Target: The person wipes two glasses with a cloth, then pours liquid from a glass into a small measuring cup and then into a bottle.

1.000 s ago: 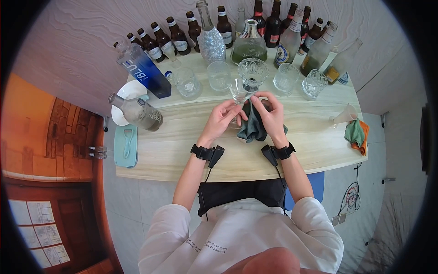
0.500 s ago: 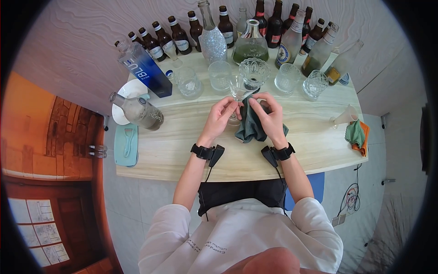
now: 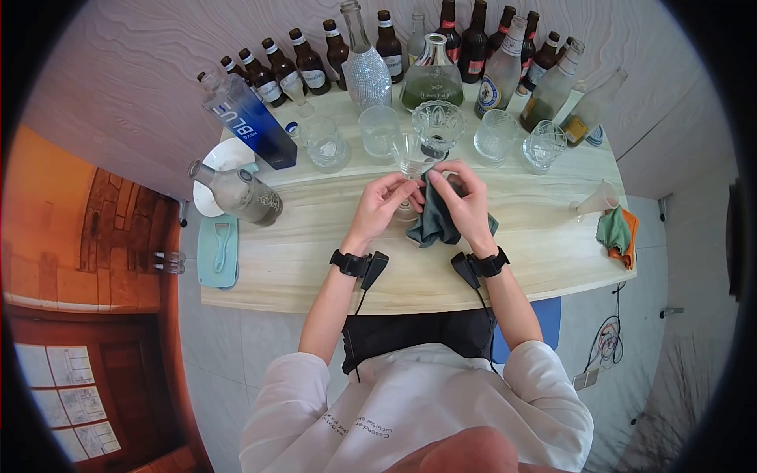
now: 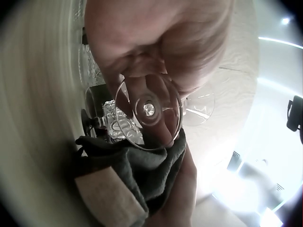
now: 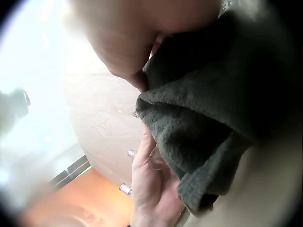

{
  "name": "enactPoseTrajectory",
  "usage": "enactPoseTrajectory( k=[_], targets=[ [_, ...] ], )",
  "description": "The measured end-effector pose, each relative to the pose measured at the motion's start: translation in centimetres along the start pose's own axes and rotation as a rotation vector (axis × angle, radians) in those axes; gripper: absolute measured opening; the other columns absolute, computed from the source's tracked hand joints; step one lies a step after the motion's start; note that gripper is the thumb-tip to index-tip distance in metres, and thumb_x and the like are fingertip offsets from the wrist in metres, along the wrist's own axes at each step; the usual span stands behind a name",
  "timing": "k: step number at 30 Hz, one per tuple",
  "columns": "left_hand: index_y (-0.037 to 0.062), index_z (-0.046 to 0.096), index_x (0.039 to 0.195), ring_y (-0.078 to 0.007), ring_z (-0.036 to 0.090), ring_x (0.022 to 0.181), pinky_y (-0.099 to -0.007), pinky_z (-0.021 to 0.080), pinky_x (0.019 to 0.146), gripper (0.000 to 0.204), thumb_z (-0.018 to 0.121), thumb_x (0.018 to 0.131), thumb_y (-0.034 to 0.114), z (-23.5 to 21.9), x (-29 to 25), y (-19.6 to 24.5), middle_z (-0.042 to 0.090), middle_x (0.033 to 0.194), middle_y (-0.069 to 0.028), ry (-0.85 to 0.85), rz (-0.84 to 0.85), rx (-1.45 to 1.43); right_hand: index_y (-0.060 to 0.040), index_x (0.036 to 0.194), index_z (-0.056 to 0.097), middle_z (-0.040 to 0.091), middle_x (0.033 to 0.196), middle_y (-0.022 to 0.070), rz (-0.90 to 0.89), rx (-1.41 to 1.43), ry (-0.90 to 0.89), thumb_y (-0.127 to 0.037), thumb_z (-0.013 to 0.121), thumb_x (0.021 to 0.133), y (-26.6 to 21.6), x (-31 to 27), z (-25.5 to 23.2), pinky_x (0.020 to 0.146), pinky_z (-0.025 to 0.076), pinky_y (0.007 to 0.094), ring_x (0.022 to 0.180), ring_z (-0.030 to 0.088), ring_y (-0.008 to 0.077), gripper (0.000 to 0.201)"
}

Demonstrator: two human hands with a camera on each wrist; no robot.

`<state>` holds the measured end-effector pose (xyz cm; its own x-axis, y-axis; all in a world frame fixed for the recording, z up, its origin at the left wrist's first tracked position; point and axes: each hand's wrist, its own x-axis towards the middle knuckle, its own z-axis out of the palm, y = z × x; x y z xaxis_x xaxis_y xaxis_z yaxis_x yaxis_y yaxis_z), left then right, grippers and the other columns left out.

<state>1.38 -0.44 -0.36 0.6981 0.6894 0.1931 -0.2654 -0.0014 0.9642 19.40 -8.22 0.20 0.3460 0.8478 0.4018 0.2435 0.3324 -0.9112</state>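
Note:
The left hand (image 3: 382,206) pinches the stem of a clear stemmed glass (image 3: 409,162), held bowl-up above the table. The round foot (image 4: 124,124) of the glass faces the camera in the left wrist view. In the right hand (image 3: 468,206) is a dark grey-green cloth (image 3: 435,219), gripped between thumb and fingers right at the rim of the bowl. The cloth hangs down in folds, and a pale label (image 4: 108,191) shows on it. Folds of the cloth (image 5: 194,118) hide part of the right fingers and the glass in the right wrist view.
Behind the hands stand a scalloped glass bowl (image 3: 438,122) and several tumblers (image 3: 495,135). Bottles line the back. On the left are a blue bottle (image 3: 256,130), a grey bottle (image 3: 248,197) and a peeler (image 3: 221,244); on the right, a small glass (image 3: 597,199) and folded cloths (image 3: 613,231).
The glass has turned slightly between the hands and its bowl leans differently. Fingers of both hands have shifted a little at the bowl and stem; the arms stay nearly in place.

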Motion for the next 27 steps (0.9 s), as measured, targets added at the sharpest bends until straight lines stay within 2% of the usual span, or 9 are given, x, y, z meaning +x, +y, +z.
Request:
enactPoseTrajectory(
  k=[4,7,13,16,19,25,27],
  targets=[
    [-0.0033,0.068,0.121,-0.0151,0.069,0.078,-0.0285,0.054,0.077,0.031,0.055,0.110,0.023,0.09,-0.19,0.19,0.071,0.090,-0.0082,-0.067,-0.036,0.022,-0.0018,0.111,0.067,0.060,0.080,-0.0064,0.092,0.200,0.167,-0.008,0.071,0.100,-0.32,0.14,-0.04,0.056,0.032,0.0188,0.063,0.043,-0.0011,0.013],
    [-0.0033,0.067,0.122,-0.0146,0.068,0.078,-0.0289,0.053,0.076,0.033,0.055,0.110,0.024,0.22,-0.16,0.15,0.071,0.088,-0.0069,-0.090,-0.043,0.012,-0.0014,0.110,0.068,0.060,0.079,-0.0064,0.136,0.235,0.168,-0.010,0.072,0.100,-0.24,0.19,-0.08,0.057,0.032,0.0190,0.063,0.042,-0.0010,0.014],
    [-0.0034,0.068,0.123,-0.0138,0.067,0.077,-0.0279,0.053,0.074,0.027,0.060,0.107,0.017,-0.33,-0.10,0.08,0.070,0.088,-0.0066,-0.048,-0.056,-0.027,-0.0006,0.107,0.070,0.059,0.078,-0.0057,0.188,0.129,-0.023,-0.011,0.075,0.096,0.08,0.14,-0.05,0.057,0.032,0.0206,0.063,0.041,0.0006,0.016],
    [-0.0031,0.064,0.126,-0.0141,0.068,0.077,-0.0276,0.054,0.074,0.025,0.063,0.105,0.011,-0.23,0.00,0.16,0.072,0.090,-0.0091,-0.050,-0.069,-0.014,-0.0008,0.107,0.071,0.055,0.076,-0.0066,0.168,0.091,0.014,-0.010,0.075,0.096,0.17,0.10,-0.17,0.057,0.030,0.0224,0.063,0.039,0.0012,0.015],
    [-0.0010,0.060,0.121,-0.0156,0.070,0.077,-0.0279,0.055,0.075,0.020,0.064,0.104,0.009,0.23,-0.09,0.52,0.075,0.095,-0.0134,0.011,-0.063,-0.045,-0.0009,0.108,0.071,0.055,0.078,-0.0064,0.131,0.090,0.067,-0.010,0.075,0.096,0.41,0.13,-0.21,0.057,0.030,0.0221,0.064,0.038,0.0012,0.015],
    [0.0035,0.055,0.106,-0.0213,0.075,0.083,-0.0309,0.056,0.080,0.012,0.062,0.106,0.013,0.05,-0.02,0.37,0.077,0.100,-0.0174,0.018,-0.030,-0.035,-0.0005,0.107,0.071,0.056,0.083,-0.0060,0.097,0.142,0.162,-0.009,0.074,0.097,-0.24,0.16,-0.19,0.057,0.029,0.0213,0.064,0.039,0.0004,0.013],
    [0.0028,0.056,0.108,-0.0223,0.076,0.084,-0.0316,0.056,0.082,0.014,0.061,0.107,0.016,0.02,-0.01,0.26,0.076,0.100,-0.0179,0.015,-0.013,-0.024,-0.0003,0.107,0.070,0.057,0.084,-0.0062,0.100,0.167,0.172,-0.009,0.074,0.098,-0.40,0.14,-0.13,0.056,0.029,0.0211,0.065,0.039,0.0004,0.013]
  ],
)
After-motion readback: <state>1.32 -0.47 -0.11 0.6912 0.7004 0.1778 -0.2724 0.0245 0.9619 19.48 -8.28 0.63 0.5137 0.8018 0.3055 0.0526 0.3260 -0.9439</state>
